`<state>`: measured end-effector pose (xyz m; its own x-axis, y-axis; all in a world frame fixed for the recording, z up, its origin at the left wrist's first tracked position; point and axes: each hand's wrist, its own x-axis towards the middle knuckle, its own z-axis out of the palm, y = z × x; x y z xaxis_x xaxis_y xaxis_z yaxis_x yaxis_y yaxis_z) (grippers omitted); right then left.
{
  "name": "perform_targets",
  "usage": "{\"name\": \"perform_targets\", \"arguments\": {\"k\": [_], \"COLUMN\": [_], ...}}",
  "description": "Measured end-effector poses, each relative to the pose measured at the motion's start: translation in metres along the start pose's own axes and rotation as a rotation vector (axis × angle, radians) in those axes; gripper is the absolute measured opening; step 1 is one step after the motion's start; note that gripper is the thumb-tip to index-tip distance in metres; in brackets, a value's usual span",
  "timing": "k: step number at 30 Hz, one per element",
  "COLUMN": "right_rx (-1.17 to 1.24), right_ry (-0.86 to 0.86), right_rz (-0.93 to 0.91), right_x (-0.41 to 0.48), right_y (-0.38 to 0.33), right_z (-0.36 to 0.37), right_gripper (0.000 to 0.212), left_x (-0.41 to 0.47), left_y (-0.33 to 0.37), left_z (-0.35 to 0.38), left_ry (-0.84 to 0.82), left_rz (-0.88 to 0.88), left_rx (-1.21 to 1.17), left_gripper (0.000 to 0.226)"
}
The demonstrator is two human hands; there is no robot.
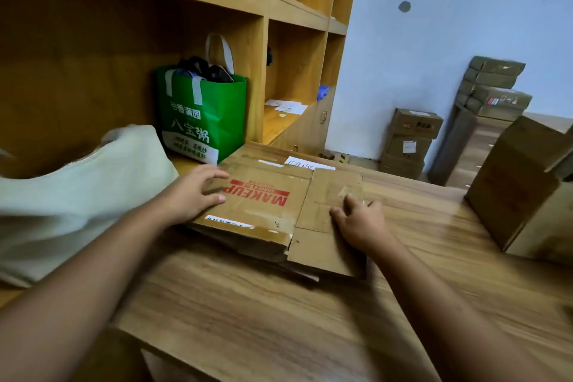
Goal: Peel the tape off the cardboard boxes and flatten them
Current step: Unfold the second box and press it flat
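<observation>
A flattened cardboard box (266, 211) with red MAKEUP print lies on top of a small stack of flat cardboard on the wooden table (279, 313). My left hand (198, 192) rests on its left edge, fingers spread and thumb along the side. My right hand (359, 220) presses on the box's right flap, fingers loosely bent on the cardboard. Strips of clear tape and a white label remain on the top face. An upright, unflattened cardboard box (521, 192) stands at the table's right edge.
A green tote bag (201, 115) stands behind the stack against the wooden shelf unit (155, 9). A pale cloth bag (77, 195) lies at the left. More cardboard boxes (412, 139) are stacked on the floor by the far wall.
</observation>
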<state>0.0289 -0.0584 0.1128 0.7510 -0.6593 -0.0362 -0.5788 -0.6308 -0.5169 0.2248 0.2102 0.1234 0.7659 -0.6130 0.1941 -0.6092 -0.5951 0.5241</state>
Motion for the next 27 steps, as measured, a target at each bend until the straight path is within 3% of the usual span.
{"name": "perform_targets", "arguments": {"k": [3,9,14,16,23,27], "right_rx": [-0.184,-0.239,-0.264,-0.241,-0.372,-0.395], "right_ry": [-0.013,0.021,0.064,0.071,-0.028,-0.032], "right_rz": [-0.034,-0.159,-0.154,-0.184,-0.272,-0.268], "right_x": [0.001,0.007,0.009,0.008,-0.005,-0.008], "right_y": [0.008,0.009,0.007,0.007,0.001,0.001], "right_z": [0.013,0.038,0.048,0.048,0.056,0.06], "right_gripper": [0.056,0.056,0.055,0.054,0.076,0.077], "left_x": [0.004,0.001,-0.005,-0.004,-0.001,-0.007], "left_y": [-0.002,-0.008,-0.001,0.003,0.014,0.015], "left_z": [0.017,0.043,0.045,0.044,0.048,0.056], "left_ry": [-0.077,-0.158,-0.233,-0.285,-0.316,-0.316], "left_rz": [0.009,-0.015,-0.012,0.011,0.028,0.025], "left_rx": [0.145,0.216,0.315,0.384,0.354,0.342], "left_gripper": [0.053,0.045,0.064,0.058,0.051,0.07]}}
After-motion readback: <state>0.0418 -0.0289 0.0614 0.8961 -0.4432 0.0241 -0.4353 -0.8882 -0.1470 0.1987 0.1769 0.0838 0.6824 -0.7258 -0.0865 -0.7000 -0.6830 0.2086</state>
